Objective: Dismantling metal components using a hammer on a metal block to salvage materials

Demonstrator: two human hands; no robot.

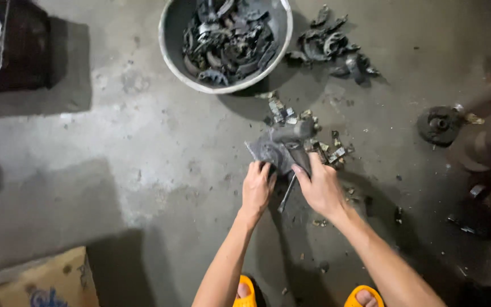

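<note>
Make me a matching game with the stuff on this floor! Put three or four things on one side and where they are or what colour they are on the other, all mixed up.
Things:
1. round metal basin
2. sandals
3. cardboard box
4. grey metal part

Places or colours:
A. yellow-orange, at the bottom edge
B. under both hands, mid-floor
C. top middle, full of dark metal scraps
D. bottom left corner

Pairs: 1-C, 2-A, 3-D, 4-B. The left hand and right hand both rest on the grey metal part.
</note>
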